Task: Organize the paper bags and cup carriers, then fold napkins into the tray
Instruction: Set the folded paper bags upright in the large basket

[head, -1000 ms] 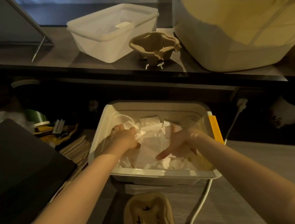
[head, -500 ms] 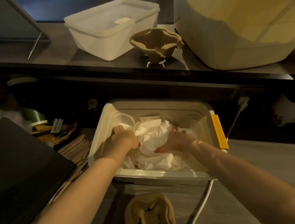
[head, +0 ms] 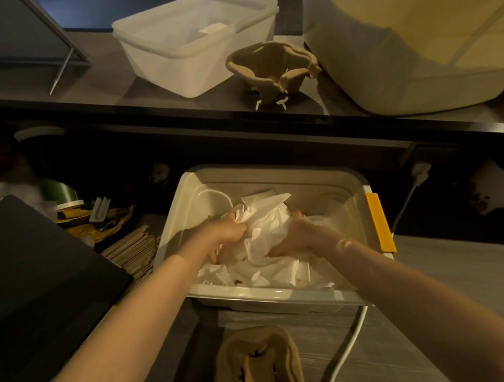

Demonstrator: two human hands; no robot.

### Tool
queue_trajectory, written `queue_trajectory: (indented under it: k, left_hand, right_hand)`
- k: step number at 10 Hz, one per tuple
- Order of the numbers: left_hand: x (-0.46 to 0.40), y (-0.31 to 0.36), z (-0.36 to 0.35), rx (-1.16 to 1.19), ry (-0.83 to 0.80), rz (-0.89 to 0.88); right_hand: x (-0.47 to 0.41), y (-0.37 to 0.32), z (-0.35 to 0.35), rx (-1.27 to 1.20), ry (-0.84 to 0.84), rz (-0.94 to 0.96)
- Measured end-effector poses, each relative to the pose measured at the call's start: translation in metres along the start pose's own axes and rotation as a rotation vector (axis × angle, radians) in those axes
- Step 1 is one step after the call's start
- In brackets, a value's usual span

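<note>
A clear plastic bin (head: 273, 167) with a yellow latch sits on the lower counter and holds a heap of white napkins (head: 267, 231). My left hand (head: 223, 237) grips the left side of a bunched wad of napkins. On the wad's right side my right hand (head: 298, 238) holds it, so the bundle sits squeezed between both hands above the loose ones. A brown pulp cup carrier (head: 258, 376) lies on the counter just in front of the bin. Another cup carrier (head: 272, 69) stands on the upper shelf.
On the shelf stand a white lidded tub (head: 198, 38) and a large cream basket (head: 423, 25) with brown paper inside. A black laptop-like slab (head: 25, 282) lies at left, beside stacked brown paper (head: 135, 248). A white cable (head: 342, 359) runs past the bin's right corner.
Both hands have drawn together and gathered the flat spread napkins into one raised wad in the middle of the bin.
</note>
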State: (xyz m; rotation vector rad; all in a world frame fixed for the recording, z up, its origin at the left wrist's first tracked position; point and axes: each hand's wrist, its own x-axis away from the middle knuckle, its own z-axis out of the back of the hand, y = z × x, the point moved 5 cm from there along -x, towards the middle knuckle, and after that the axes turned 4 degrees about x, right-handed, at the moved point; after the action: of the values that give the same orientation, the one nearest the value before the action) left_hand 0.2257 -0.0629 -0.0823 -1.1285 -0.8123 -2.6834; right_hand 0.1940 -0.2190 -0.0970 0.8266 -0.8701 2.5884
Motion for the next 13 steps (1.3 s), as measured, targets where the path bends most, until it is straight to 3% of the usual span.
queue_trajectory:
  k: [1,2,3,4,5,7,8,9,11,13]
  left_hand:
    - [0.007,0.004,-0.003,0.278,-0.085,0.008]
    - [0.012,0.009,-0.007,0.345,-0.145,-0.039]
    - [0.013,0.012,-0.01,0.277,-0.133,-0.078]
    - [0.014,0.014,-0.008,0.069,-0.027,-0.149]
    - [0.016,0.013,-0.007,-0.069,0.032,-0.129]
    - [0.021,0.009,-0.015,0.223,-0.133,-0.014]
    - [0.022,0.012,-0.012,0.287,-0.097,-0.043]
    - [0.028,0.017,-0.009,0.355,-0.059,-0.068]
    - [0.049,0.019,0.011,0.48,0.059,-0.152]
    - [0.082,0.032,0.034,0.547,0.178,-0.414]
  right_hand:
    - [-0.003,-0.002,-0.002,-0.083,-0.007,0.052]
    - [-0.003,-0.003,-0.002,-0.233,0.039,0.105]
    - [-0.004,-0.006,-0.001,-0.246,0.047,0.139]
    - [0.003,-0.004,0.008,-0.029,0.101,0.092]
    - [0.013,-0.001,0.003,-0.035,0.01,0.065]
    - [-0.001,-0.005,-0.006,-0.096,-0.012,0.147]
    - [0.019,-0.026,0.002,0.007,-0.011,0.207]
    - [0.002,-0.02,0.004,-0.131,0.096,0.254]
    - [0.033,-0.047,0.025,-0.237,0.327,0.538]
    - [0.056,-0.065,0.042,-0.248,0.426,0.554]
